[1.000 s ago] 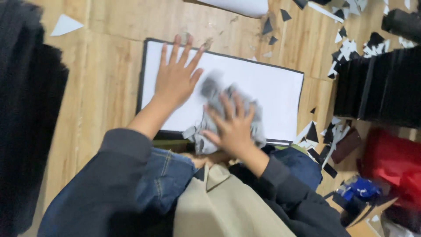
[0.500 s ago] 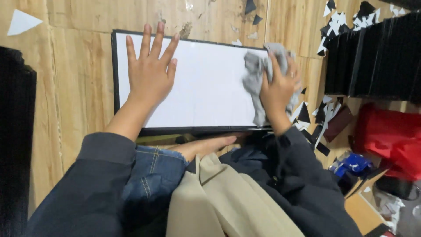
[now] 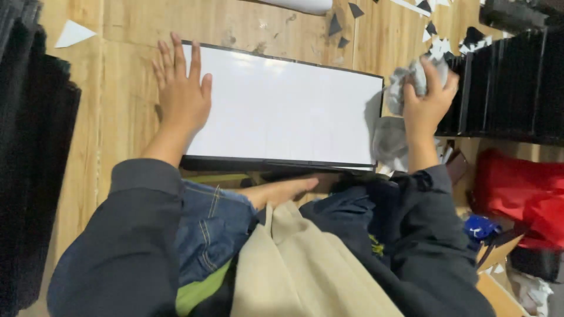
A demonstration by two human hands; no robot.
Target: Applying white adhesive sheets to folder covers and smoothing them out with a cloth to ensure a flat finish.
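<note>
Left hand [image 3: 182, 97] flat, fingers spread, pressing left edge of white black-framed panel [image 3: 282, 111] lying on wooden floor [image 3: 117, 35]. Right hand [image 3: 426, 105] off panel's right edge, grip clamped on crumpled grey cloth [image 3: 408, 79]. Stacked black frames [image 3: 511, 88] just beside.

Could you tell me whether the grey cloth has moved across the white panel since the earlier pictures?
Yes. The right hand carried the grey cloth rightward, off the white panel.
</note>
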